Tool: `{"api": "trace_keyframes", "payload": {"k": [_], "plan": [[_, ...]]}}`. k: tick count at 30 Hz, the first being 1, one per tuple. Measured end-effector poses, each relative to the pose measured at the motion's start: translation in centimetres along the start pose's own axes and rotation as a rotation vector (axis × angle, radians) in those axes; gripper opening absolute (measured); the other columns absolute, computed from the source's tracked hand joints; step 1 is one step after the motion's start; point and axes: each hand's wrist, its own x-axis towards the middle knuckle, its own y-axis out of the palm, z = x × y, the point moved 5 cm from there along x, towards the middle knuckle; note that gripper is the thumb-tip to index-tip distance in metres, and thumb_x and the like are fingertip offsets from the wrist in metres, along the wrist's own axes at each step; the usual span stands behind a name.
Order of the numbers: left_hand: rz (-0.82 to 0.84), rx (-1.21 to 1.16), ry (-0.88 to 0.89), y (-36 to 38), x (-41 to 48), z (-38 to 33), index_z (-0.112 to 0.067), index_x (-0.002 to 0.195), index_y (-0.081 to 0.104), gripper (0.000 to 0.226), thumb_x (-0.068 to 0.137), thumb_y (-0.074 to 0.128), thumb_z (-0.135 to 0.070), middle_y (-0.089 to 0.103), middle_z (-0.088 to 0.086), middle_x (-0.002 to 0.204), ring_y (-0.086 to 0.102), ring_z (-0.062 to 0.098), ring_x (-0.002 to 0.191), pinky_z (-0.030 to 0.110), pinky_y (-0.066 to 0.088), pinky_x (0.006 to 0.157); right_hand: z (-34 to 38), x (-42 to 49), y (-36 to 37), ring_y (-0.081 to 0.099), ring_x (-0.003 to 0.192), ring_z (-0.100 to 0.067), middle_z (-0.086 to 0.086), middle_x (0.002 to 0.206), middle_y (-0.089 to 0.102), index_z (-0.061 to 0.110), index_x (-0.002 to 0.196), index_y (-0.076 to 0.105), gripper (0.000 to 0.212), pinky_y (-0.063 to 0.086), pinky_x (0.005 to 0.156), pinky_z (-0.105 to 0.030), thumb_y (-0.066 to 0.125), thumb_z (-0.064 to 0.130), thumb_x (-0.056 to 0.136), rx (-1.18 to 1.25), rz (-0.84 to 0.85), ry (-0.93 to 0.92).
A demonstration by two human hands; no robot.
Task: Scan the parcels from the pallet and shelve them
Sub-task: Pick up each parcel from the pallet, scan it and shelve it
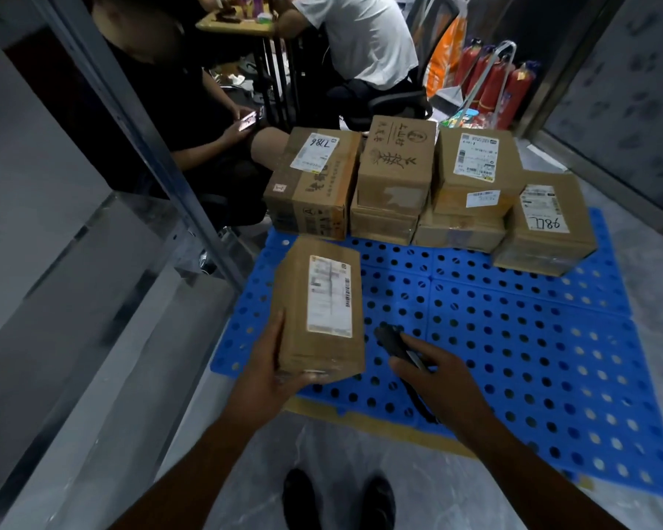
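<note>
My left hand (272, 371) grips a brown cardboard parcel (295, 300) from below and holds it above the near left part of the blue perforated pallet (513, 338). A white shipping label with a barcode faces up on the parcel. My right hand (433, 371) holds a black handheld scanner (393, 340) just right of the parcel, its head pointing toward the label. Several more cardboard parcels (395, 174) are stacked along the pallet's far edge, some marked 7786.
A metal shelving unit (104, 239) with grey shelves fills the left side. Two people sit behind the parcels, one (192, 109) with a phone, one (368, 40) at a small table. Red fire extinguishers (494, 82) stand at the back right. My shoes (337, 499) are on the grey floor.
</note>
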Motion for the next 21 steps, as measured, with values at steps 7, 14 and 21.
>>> {"api": "trace_keyframes", "payload": {"k": [7,14,21], "plan": [[-0.042,-0.16,-0.096,-0.7,-0.8,2.4,-0.052,0.158,0.013,0.122,0.067,0.095,-0.046,0.042,-0.025,0.154,0.049,0.005,0.138,0.024,0.049,0.105,4.1,-0.6,2.8,0.059,0.114,0.003,0.016,0.137,0.055,0.031,0.141,0.056,0.058,0.054,0.094,-0.026,0.076,0.034,0.087,-0.05,0.108,-0.095],[-0.117,-0.103,-0.06,-0.4,0.3,1.1,-0.071,0.138,0.033,0.097,0.067,0.091,-0.039,0.049,-0.03,0.145,0.05,-0.008,0.13,0.005,0.043,0.098,7.3,0.5,1.7,0.066,0.085,-0.002,0.01,0.124,0.063,0.037,0.141,0.054,0.06,0.052,0.07,-0.021,0.076,0.042,0.085,-0.32,0.131,-0.167],[-0.107,-0.13,-0.11,-0.6,1.0,1.2,-0.057,0.147,0.034,0.095,0.073,0.09,-0.036,0.054,-0.021,0.146,0.054,-0.004,0.128,0.033,0.05,0.107,13.2,1.5,-0.7,0.055,0.108,-0.025,0.001,0.124,0.05,0.051,0.147,0.038,0.063,0.051,0.081,-0.039,0.058,0.064,0.088,-1.044,0.132,-0.228]]}}
